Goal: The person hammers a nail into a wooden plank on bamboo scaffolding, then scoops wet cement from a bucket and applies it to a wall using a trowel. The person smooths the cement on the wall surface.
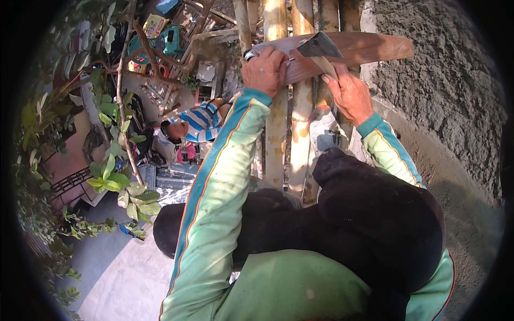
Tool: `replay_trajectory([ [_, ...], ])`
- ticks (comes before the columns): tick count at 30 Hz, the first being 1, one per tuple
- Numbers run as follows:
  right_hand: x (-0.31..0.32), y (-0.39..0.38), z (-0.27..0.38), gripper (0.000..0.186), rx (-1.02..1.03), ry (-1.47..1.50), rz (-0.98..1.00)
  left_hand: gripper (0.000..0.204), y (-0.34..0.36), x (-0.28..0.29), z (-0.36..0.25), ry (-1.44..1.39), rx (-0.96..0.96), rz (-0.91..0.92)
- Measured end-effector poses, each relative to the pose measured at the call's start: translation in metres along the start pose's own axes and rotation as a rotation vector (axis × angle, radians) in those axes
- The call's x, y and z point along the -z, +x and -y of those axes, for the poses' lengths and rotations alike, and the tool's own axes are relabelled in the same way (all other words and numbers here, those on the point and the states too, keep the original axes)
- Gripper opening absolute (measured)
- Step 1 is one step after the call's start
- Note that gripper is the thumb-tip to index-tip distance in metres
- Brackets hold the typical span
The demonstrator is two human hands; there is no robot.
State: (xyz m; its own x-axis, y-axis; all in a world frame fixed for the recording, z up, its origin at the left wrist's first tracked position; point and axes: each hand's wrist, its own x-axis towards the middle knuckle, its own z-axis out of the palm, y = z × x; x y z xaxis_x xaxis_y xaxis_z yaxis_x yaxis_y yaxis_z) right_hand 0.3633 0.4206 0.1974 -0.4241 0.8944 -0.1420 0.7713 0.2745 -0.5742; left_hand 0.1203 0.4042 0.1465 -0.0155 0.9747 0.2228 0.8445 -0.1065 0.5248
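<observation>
A long reddish-brown wooden board (377, 49) lies crosswise at the top of the view over upright-running bamboo poles (276, 134). My left hand (264, 70) is closed on the board’s left part, with a small shiny object by its fingers that I cannot make out. My right hand (349, 94) is closed round the pale handle of a trowel-like tool, just below the board. That tool’s dark, flat metal blade (320, 47) lies over the board, to the right of my left hand.
A rough grey wall (439, 80) fills the right. Down below on the left are a person (198, 120) in a blue-striped shirt, green plastic crates (166, 43), mixed clutter and grey ground (112, 273). Leafy branches (112, 182) reach in from the left. My black-clad legs rest over the poles.
</observation>
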Motion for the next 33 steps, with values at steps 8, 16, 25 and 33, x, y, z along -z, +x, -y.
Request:
replay_trajectory([
  [8,-0.006,-0.002,0.001,0.036,0.023,-0.004,-0.01,0.01,0.0,0.001,0.001,-0.012,0.002,0.003],
  [16,-0.019,0.003,-0.01,0.037,-0.028,-0.157,0.135,0.01,0.0,-0.003,-0.002,-0.001,0.03,-0.014],
  [25,0.02,-0.004,0.023,0.038,0.242,0.164,-0.427,0.01,0.002,-0.003,0.0,-0.031,-0.006,-0.033],
  [33,-0.007,-0.003,-0.014,0.033,0.015,0.019,-0.13,0.011,-0.001,-0.001,-0.004,-0.013,0.004,-0.039],
])
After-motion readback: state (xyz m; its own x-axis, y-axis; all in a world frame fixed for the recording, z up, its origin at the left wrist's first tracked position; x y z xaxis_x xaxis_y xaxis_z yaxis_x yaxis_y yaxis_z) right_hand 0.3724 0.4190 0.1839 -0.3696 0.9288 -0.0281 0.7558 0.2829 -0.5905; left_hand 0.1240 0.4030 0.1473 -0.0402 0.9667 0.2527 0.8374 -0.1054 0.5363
